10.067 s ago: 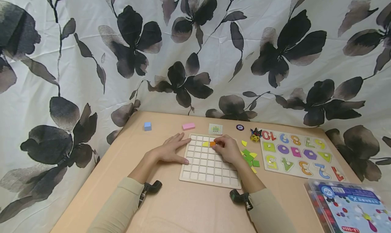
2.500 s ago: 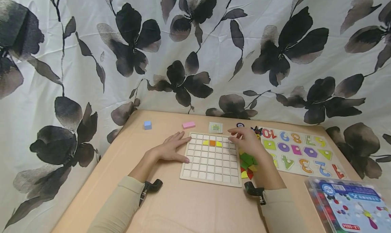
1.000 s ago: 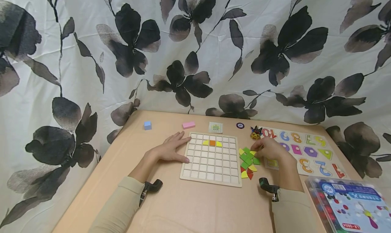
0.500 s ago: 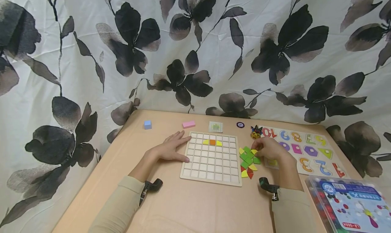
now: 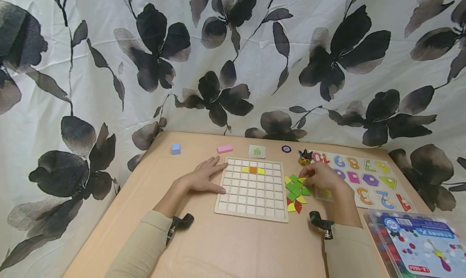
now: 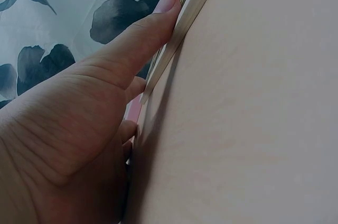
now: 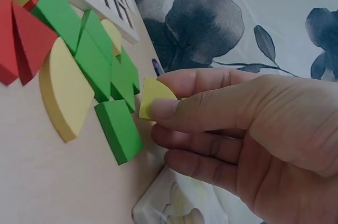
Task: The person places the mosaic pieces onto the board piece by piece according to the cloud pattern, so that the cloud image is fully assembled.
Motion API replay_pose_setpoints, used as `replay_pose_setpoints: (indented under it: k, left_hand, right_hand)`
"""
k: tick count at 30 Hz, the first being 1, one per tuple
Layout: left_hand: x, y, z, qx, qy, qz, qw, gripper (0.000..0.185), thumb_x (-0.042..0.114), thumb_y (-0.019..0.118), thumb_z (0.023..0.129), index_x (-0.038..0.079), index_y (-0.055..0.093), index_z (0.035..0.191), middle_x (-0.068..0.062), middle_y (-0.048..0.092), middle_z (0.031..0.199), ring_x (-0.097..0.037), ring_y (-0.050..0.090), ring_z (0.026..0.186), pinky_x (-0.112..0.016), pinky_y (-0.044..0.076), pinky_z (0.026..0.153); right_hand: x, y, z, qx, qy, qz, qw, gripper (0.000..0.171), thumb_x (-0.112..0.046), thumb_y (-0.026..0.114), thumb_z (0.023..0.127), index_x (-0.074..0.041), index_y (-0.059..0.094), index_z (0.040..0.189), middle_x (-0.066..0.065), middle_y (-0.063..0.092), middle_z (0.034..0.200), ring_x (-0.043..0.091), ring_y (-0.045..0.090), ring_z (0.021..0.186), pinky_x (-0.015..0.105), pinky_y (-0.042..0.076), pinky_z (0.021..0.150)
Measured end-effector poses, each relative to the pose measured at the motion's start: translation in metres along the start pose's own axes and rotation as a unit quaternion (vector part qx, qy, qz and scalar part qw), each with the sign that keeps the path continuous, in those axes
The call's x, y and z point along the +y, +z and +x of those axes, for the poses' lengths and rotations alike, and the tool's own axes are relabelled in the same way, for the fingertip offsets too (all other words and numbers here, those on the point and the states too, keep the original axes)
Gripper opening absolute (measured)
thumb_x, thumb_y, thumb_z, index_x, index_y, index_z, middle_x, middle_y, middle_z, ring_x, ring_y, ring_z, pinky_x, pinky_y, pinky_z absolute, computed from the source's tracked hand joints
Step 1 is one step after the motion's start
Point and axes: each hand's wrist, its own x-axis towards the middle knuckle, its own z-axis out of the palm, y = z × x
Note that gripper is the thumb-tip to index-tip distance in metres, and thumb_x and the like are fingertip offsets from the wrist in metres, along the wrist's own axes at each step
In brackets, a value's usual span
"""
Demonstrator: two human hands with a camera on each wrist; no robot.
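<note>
My left hand (image 5: pixel 202 177) lies at the left edge of the pale gridded board (image 5: pixel 251 189), fingers extended; in the left wrist view the thumb (image 6: pixel 142 31) presses against the board's side. On the board's second row an orange square tile (image 5: pixel 253 170) sits between two yellow quarter-round tiles. My right hand (image 5: pixel 322 179), right of the board, pinches a yellow quarter-round block (image 7: pixel 153 89) between thumb and index finger. Beside it lies a pile of green blocks (image 7: pixel 95 63), red triangular blocks (image 7: pixel 31 44) and further yellow quarter-rounds (image 7: pixel 66 94).
Behind the board are a blue cube (image 5: pixel 176 149), a pink block (image 5: pixel 225 148), a pattern card (image 5: pixel 257 151), a dark round disc (image 5: pixel 286 149) and a small figurine (image 5: pixel 305 157). A number puzzle board (image 5: pixel 378 177) and a plastic case (image 5: pixel 418 241) stand at the right.
Earlier my right hand held the orange tile at the board; now that tile sits there with a second yellow one to its right. That hand has moved right to the pile. The left stays put.
</note>
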Motion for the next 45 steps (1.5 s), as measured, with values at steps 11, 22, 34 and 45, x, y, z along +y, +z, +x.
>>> replay_pose_setpoints:
  k: [11, 22, 34, 45]
  left_hand:
    - [0.002, -0.001, 0.0, 0.001, 0.003, -0.003, 1.0, 0.106, 0.074, 0.074, 0.08, 0.032, 0.028, 0.166, -0.015, 0.004, 0.176, -0.036, -0.001, 0.163, -0.06, 0.003, 0.13]
    - [0.004, -0.001, 0.0, -0.002, 0.0, -0.011, 0.9999, 0.105, 0.073, 0.075, 0.08, 0.033, 0.028, 0.166, -0.013, 0.003, 0.176, -0.034, -0.002, 0.164, -0.059, 0.002, 0.131]
    - [0.005, 0.0, 0.0, 0.002, 0.002, -0.009, 1.0, 0.105, 0.071, 0.076, 0.081, 0.03, 0.029, 0.166, -0.016, 0.004, 0.176, -0.038, -0.001, 0.163, -0.061, 0.003, 0.13]
    - [0.005, -0.001, 0.001, 0.003, -0.001, -0.013, 0.9999, 0.105, 0.07, 0.076, 0.081, 0.029, 0.029, 0.166, -0.017, 0.004, 0.176, -0.038, -0.001, 0.163, -0.062, 0.003, 0.129]
  right_hand:
    - [-0.007, -0.007, 0.002, 0.064, -0.029, -0.001, 0.998, 0.026, 0.004, 0.069, 0.091, -0.01, 0.079, 0.11, 0.01, 0.071, 0.109, 0.027, 0.057, 0.099, 0.032, 0.05, 0.084]
    - [-0.038, 0.014, 0.011, 0.104, -0.083, 0.044, 0.99, 0.021, -0.011, 0.068, 0.101, -0.01, 0.077, 0.12, 0.006, 0.07, 0.113, 0.026, 0.056, 0.094, 0.031, 0.052, 0.075]
    - [-0.073, 0.052, 0.034, 0.131, -0.174, 0.08, 0.973, 0.019, -0.002, 0.072, 0.096, -0.007, 0.078, 0.114, 0.01, 0.076, 0.11, 0.02, 0.062, 0.087, 0.022, 0.053, 0.073]
    - [-0.102, 0.088, 0.05, 0.138, -0.163, 0.194, 0.957, 0.013, -0.003, 0.074, 0.095, -0.005, 0.079, 0.107, 0.012, 0.077, 0.104, 0.02, 0.067, 0.086, 0.02, 0.055, 0.071]
